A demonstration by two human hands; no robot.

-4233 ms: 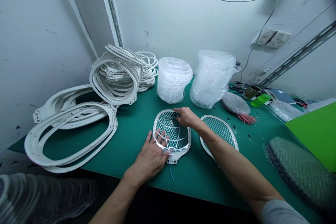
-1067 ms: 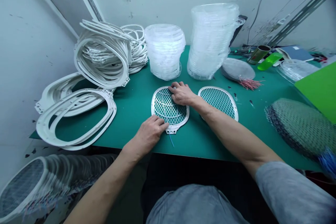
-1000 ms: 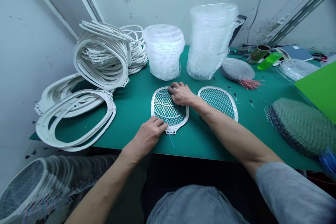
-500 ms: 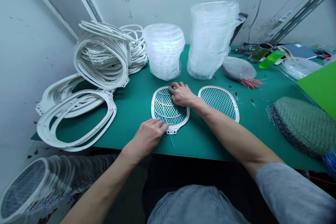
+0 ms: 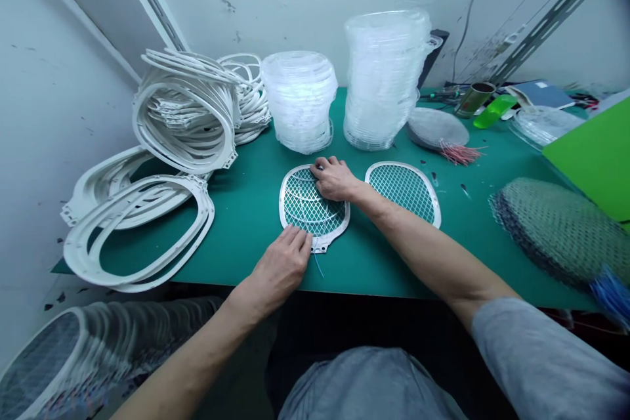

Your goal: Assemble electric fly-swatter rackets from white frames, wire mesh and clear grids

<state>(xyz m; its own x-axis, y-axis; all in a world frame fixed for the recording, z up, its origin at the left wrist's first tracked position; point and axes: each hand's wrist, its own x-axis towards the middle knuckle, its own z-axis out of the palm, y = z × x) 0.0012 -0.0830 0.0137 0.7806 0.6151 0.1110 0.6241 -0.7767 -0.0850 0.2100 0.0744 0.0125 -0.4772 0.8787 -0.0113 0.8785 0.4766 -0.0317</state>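
Racket-head frame [image 5: 315,211] w/ mesh lies flat on green bench [image 5: 236,230], near front edge, L of 2nd mesh frame [image 5: 404,191]. L hand [image 5: 281,266]: fingers now bunched at lower-L rim, vs. spread over mesh approx. 4 s ago; can't tell if gripping. R hand [image 5: 335,180] still at top rim, fingers curled, exact grip unclear. Blue wire [image 5: 319,266] still trails off neck.

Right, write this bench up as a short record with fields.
Left hand: on left meshed frame, near edge
Right hand: same frame, far edge; fingertips' grip unclear
Wire: blue, at that frame's near end
Right meshed frame: flat on bench, partly behind right arm
Behind: two clear stacks
Far left: white frames, piled
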